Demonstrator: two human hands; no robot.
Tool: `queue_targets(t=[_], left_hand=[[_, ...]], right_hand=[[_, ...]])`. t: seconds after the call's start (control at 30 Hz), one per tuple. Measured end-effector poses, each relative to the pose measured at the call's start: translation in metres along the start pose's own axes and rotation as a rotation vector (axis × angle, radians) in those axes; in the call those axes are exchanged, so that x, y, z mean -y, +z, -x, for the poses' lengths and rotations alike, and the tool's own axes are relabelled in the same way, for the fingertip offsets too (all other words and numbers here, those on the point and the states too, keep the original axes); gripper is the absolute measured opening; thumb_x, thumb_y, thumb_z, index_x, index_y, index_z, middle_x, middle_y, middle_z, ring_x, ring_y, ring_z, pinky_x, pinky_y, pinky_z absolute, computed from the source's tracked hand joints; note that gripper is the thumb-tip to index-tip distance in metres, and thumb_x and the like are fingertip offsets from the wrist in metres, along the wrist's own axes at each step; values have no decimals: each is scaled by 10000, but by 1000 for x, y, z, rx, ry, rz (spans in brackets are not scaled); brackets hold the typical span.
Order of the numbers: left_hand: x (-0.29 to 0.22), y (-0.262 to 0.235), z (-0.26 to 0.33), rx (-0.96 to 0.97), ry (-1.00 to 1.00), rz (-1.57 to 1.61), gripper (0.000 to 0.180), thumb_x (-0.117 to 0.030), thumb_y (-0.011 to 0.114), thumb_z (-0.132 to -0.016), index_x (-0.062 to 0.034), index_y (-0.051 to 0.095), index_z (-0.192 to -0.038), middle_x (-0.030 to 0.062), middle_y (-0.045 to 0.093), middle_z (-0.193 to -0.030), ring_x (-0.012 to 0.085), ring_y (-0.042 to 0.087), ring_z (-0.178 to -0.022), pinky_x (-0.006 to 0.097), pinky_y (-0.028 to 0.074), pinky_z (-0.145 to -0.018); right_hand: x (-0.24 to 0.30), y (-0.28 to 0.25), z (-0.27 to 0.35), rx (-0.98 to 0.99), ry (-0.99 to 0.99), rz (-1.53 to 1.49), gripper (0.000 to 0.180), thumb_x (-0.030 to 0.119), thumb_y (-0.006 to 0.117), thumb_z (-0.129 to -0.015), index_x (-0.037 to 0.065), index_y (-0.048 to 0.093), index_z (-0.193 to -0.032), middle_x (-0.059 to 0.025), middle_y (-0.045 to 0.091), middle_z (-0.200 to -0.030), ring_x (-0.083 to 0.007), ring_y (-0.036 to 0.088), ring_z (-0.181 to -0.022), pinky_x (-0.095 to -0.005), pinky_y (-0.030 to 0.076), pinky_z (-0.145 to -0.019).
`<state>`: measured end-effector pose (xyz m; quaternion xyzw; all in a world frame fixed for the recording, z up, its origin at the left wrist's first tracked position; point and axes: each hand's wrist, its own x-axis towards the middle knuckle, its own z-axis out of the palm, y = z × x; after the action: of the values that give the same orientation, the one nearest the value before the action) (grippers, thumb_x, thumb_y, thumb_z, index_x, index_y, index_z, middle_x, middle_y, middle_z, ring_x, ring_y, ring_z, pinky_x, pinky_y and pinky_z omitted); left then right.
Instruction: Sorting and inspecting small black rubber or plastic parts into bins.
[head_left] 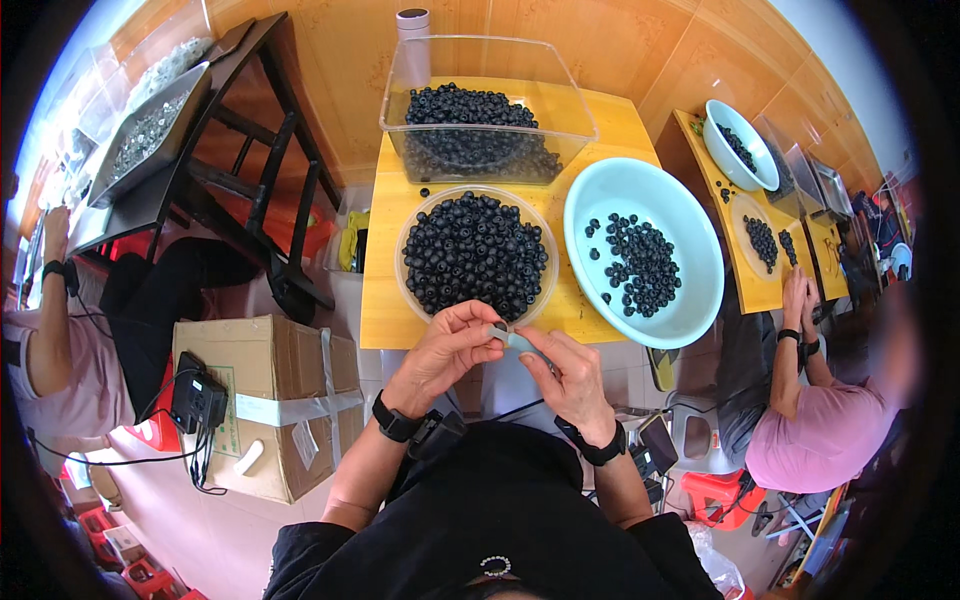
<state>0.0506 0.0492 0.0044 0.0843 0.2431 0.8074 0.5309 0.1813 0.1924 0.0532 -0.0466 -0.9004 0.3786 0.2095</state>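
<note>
L hand (440, 355) comes in from approx 8 o'clock, thumb + index pinching a small dark piece (501, 326), prob. same kind as the heaped ones. Piece sits right at L fingertips, so L is the nearer hand. Pale bit (520, 342) lies just off it at 4 o'clock, long axis approx 10 to 4; too small to tell what it is or whether it runs thru the piece. R hand (575, 380) grasps the pale bit's other end, so both hands are occupied, fingertips nearly meeting by near edge of counter (382, 318).

Around, L to R, clock from where hands meet, 12 = away from body: cardboard box (235, 375) at 8–9, well apart. Loose piece (424, 192) on counter at 11, just beside round tray's far L rim. Round tray (552, 262) at 11–12, heaped w/ dark pieces; near rim partly behind L fingertips, contact can't be told. Clear bin (570, 110) at 12, part-filled w/ more; tray stands btwn it + hands. Pale blue basin (692, 228) at 2, pieces scattered inside, nearer R hand; raised rim is main obstacle that side. Further out, 2–3: 2nd counter (765, 292) w/ co-worker's hands (795, 300), well apart from R hand.
</note>
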Motion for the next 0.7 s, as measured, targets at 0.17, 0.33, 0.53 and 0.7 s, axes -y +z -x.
queue_targets(t=[0.17, 0.33, 0.53, 0.7], left_hand=[[0, -1, 0, -7, -3, -4, 139, -22, 605, -862, 5, 575, -995, 101, 640, -933, 162, 669, -786, 263, 582, -726], [-2, -4, 0, 21, -20, -23, 124, -44, 632, -846, 0, 574, -947, 145, 631, -977, 167, 670, -792, 267, 588, -696], [-10, -4, 8, 82, -54, 17, 109, -22, 639, -831, -1, 598, -931, 113, 655, -909, 152, 669, -732, 266, 582, -696], [-14, 5, 16, 55, -20, 2, 106, -14, 636, -831, -7, 600, -931, 94, 652, -896, 150, 668, -727, 268, 582, -699]], right_hand=[[-1, 0, 0, 7, 24, -13, 262, 93, 652, -808, 51, 636, -1066, -95, 565, -664, -259, 565, -520, -343, 438, -467], [-9, 2, 0, -6, -27, -23, 264, 91, 652, -808, 53, 638, -1068, -96, 560, -661, -257, 571, -542, -345, 444, -482], [-33, 16, 0, -84, -14, 131, 248, 87, 637, -819, 29, 640, -1060, -132, 613, -721, -287, 600, -591, -359, 468, -529], [-47, 7, 7, -174, 87, 40, 190, 64, 587, -848, -6, 649, -1013, -173, 661, -862, -293, 651, -707, -336, 502, -614]])
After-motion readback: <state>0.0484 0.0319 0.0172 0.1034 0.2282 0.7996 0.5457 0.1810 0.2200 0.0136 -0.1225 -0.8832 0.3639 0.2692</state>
